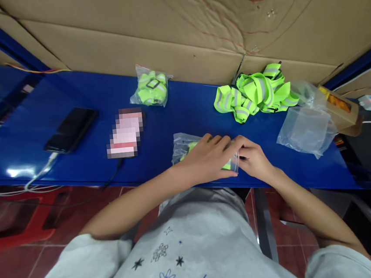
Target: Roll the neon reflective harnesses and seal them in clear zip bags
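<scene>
A clear plastic bag (182,145) with a neon-yellow reflective strap inside lies near the front edge of the blue table (41,139). My left hand (208,157) rests palm-down over the bag, fingers pressed on it. My right hand (252,158) pinches the bag's open right end, fingertips meeting those of the left hand. Most of the strap inside is hidden under my left hand.
A packed bag of strap (151,88) lies at the back centre. A loose heap of reflective straps (255,92) and empty clear bags (306,129) sit at the right, beside a small cardboard box (341,107). A black phone (71,129) on a cable and a blurred pink item (126,133) lie left.
</scene>
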Demonstrator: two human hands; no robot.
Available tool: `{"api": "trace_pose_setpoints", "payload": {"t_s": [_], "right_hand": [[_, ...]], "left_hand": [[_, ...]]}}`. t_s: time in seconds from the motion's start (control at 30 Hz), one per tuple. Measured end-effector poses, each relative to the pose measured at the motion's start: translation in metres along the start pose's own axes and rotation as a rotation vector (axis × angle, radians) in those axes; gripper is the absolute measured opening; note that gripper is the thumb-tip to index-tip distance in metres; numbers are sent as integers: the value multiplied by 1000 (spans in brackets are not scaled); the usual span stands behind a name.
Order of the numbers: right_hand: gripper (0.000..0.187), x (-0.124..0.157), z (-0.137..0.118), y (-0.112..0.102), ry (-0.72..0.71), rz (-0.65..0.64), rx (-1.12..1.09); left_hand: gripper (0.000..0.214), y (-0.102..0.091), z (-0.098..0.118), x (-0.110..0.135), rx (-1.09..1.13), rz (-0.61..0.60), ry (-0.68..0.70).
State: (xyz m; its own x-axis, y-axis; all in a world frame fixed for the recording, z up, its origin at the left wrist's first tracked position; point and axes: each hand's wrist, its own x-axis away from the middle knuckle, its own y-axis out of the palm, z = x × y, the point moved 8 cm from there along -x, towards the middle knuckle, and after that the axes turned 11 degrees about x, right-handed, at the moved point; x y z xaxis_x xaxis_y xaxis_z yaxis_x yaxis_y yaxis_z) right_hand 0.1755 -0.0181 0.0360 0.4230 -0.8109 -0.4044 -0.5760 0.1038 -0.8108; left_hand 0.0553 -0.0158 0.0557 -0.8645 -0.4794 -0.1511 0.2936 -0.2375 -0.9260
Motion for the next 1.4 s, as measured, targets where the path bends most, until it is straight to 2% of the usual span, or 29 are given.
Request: {"api": "trace_pose_setpoints", "payload": {"t_s": [0.07, 0.2, 0.3, 0.37, 0.47, 0.57, 0.67, 0.8, 0.9, 0.97, 1.07, 1.13, 1.2, 1.27, 1.4], "right_hand": [[26, -2, 3, 4, 34, 22, -50], [16, 2, 0, 8, 105, -85, -272], [31, 9, -2, 0, 168, -79, -377], [34, 13, -4, -8, 166, -31, -359], [32, 15, -9, -13, 132, 17, -269], [29, 11, -15, -20, 116, 147, -98], [29, 7, -18, -22, 144, 279, -22], [32, 3, -16, -19, 192, 400, -46], [36, -9, -6, -17, 261, 365, -140], [41, -23, 2, -20, 285, 302, -180], [49, -50, 12, -28, 239, 246, -238], [57, -66, 23, -26, 232, 232, -372], [64, -75, 40, -17, 287, 252, -522], [62, -76, 55, -3, 369, 276, -619], [57, -65, 62, 20, 468, 269, -694]], "left_hand": [[83, 0, 3, -4, -15, 8, -10], [97, -4, -3, 1, 92, 4, -18], [118, -9, -12, 12, 122, 1, -24], [121, -10, -19, 17, 95, -25, -69], [100, -13, -26, 22, 90, -59, -168], [83, -26, -25, 22, 161, 13, -223], [76, -40, -20, 21, 232, 88, -190], [58, -46, -22, 16, 404, 131, -64], [54, -45, -37, 6, 593, 188, -25], [56, -44, -54, -2, 763, 281, -55], [63, -35, -88, -12, 1278, 497, -203], [70, -21, -106, -16, 1547, 573, -327], [74, -9, -116, -21, 1632, 574, -395], [74, -1, -125, -23, 1632, 572, -431], [74, 7, -140, -16, 1582, 630, -496]]}}
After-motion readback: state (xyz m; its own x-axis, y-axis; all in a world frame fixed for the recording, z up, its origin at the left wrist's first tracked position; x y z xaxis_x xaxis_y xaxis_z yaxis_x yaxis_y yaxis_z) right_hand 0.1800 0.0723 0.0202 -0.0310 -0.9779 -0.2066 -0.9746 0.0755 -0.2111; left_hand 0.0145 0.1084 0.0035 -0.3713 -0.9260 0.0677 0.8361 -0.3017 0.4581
